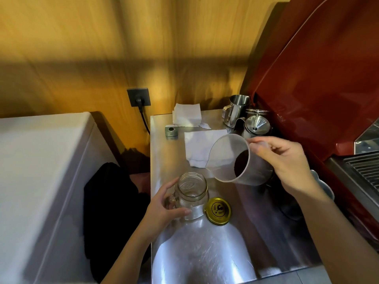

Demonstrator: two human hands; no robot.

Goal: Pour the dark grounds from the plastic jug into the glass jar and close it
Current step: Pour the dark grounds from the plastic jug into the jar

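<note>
Gold lid (218, 210); dark grounds (242, 163); red machine (320, 78); white napkin (200, 148).

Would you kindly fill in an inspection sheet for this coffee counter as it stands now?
Surface: steel counter, shiny.
Job's things: clear glass jar upright, open, empty; gold metal lid flat beside it; translucent plastic jug tilted, dark grounds inside.
Clutter: white napkins, steel pitchers, small grey device.
Grippers: left hand steadies jar; right hand holds jug.
Cables: black plug in wall socket.
Surroundings: red espresso machine, wooden wall.
</note>
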